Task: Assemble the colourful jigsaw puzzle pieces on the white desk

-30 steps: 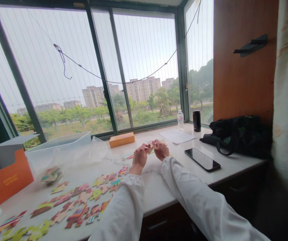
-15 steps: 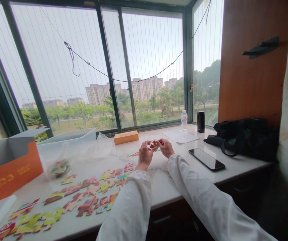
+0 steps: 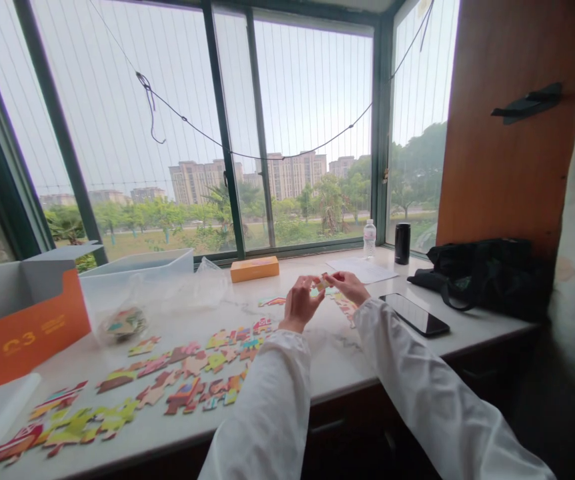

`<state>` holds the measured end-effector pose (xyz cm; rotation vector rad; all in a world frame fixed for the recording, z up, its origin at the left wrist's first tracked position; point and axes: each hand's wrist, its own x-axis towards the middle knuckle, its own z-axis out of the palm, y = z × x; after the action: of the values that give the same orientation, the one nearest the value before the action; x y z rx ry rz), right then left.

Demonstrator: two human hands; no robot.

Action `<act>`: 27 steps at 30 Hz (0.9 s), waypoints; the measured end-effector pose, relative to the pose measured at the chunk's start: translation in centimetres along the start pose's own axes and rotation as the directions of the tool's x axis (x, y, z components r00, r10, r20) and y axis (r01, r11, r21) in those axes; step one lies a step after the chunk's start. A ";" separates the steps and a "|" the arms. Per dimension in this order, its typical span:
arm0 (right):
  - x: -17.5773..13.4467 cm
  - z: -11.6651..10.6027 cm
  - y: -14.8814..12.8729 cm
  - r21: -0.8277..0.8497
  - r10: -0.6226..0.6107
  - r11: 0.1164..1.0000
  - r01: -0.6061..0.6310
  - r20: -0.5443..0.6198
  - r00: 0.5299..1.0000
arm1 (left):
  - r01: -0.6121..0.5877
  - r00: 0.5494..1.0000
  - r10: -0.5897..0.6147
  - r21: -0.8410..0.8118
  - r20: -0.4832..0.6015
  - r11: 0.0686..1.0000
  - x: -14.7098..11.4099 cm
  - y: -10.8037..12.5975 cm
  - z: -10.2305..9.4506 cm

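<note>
A small puzzle piece [image 3: 322, 283] is staying up off the counter [image 3: 335, 363], between the left hand [image 3: 302, 301] and the right hand [image 3: 350, 287]. The left hand is curling its thumb and fingers around one side, and the right hand is pinching the other; whether they are gripping one piece or two joined, I cannot tell. Around and below them, puzzle sections [image 3: 273, 302] are lying on the counter, partly hidden by the hands. Toward the left, many loose pieces [image 3: 182, 395] are spreading out in uneven rows, with a clear bag of pieces [image 3: 125, 323] resting behind them. Farther left, an orange box [image 3: 30, 337] and a clear tub [image 3: 140, 267] are standing. A small orange carton [image 3: 255, 269] is lying near the window [image 3: 312, 120]. To the right, a phone [image 3: 415, 314] is lying beside the right sleeve [image 3: 417, 373], and a black bag [image 3: 487, 273] is slumping beyond it.
</note>
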<state>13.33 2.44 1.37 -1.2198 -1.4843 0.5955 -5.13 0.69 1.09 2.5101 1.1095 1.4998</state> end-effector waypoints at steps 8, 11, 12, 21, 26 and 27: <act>-6.8 -7.7 0.7 -0.118 0.151 0.984 -0.131 0.187 0.971 | -0.279 0.890 0.301 -0.114 0.343 0.954 -0.3 3.2 0.5; -9.7 -8.5 1.5 -0.195 0.106 0.979 -0.056 0.257 0.961 | -0.349 0.816 0.391 -0.175 0.426 0.920 -0.7 4.1 0.7; -10.5 -8.6 1.6 -0.225 0.095 0.974 -0.034 0.265 0.959 | -0.360 0.801 0.408 -0.192 0.438 0.913 -0.8 4.3 0.7; -11.3 -7.2 2.1 -0.280 -0.024 0.958 0.062 0.138 0.990 | -0.334 0.774 0.383 -0.190 0.505 0.923 -0.8 4.0 -0.1; -11.2 -6.4 1.8 -0.383 -0.085 0.913 0.138 0.151 0.985 | -0.268 0.763 0.323 -0.180 0.561 0.946 -0.8 3.2 -0.2; -11.3 -6.3 1.7 -0.407 -0.095 0.901 0.147 0.146 0.985 | -0.246 0.760 0.296 -0.166 0.579 0.955 -0.7 2.9 -0.2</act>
<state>18.68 -8.68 -2.85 -1.4199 -1.8415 0.2762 -3.82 -1.98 1.65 2.8520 0.5824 0.6334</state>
